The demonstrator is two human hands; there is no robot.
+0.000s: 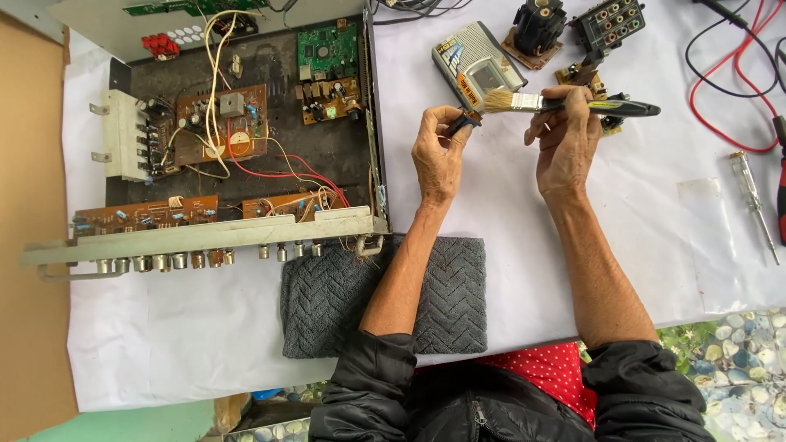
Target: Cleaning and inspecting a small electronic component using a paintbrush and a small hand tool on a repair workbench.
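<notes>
Pale bristles of the paintbrush (524, 102), gripped in the right hand (565, 139), are reaching toward a small dark part (460, 124) that the left hand (438, 155) is pinching up for them.

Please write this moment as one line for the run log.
left hand: pinches small black part | right hand: holds paintbrush, bristles at part | nearby: opened amplifier chassis, grey towel, white cloth

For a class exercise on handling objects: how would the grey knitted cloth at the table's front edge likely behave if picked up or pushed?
The grey cloth would probably be floppy and drape, since it looks soft and textured. It likely bunches rather than slides when pushed on the white table cover. The left forearm rests across it, so it would probably snag.
</notes>
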